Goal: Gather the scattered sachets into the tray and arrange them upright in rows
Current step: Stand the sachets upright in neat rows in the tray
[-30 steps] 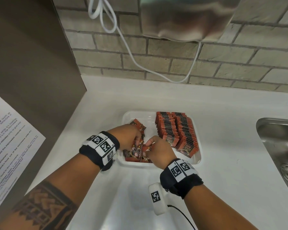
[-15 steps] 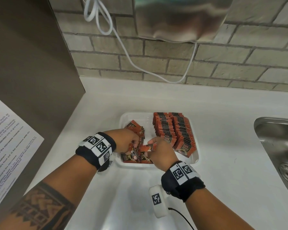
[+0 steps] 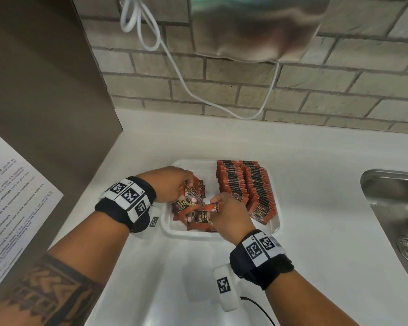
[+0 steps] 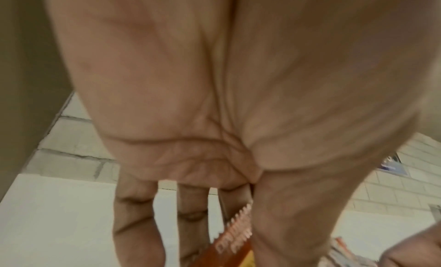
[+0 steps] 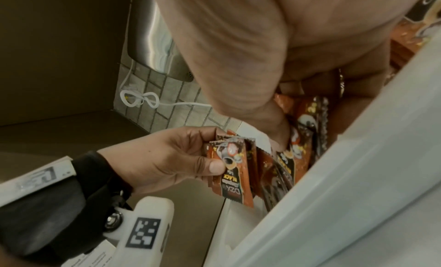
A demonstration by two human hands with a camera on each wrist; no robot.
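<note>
Left hand (image 3: 172, 184) has lifted its pinched sachets (image 5: 230, 165); right hand (image 3: 231, 214) fingers apparently pinch loose sachets (image 3: 198, 221).

The head camera looks forward and down from above onto the white tabletop (image 3: 316, 208), with the brick wall (image 3: 269, 90) at the far edge. The left wrist camera sits close under the palm of the left hand (image 4: 214, 101) and faces along the fingers toward the wall. The right wrist camera sits low beside the tray (image 5: 358, 176), very near the right hand (image 5: 238, 54), and faces leftward. Head and right wrist views share the tray, the left hand and the white cable (image 5: 140, 99).
</note>
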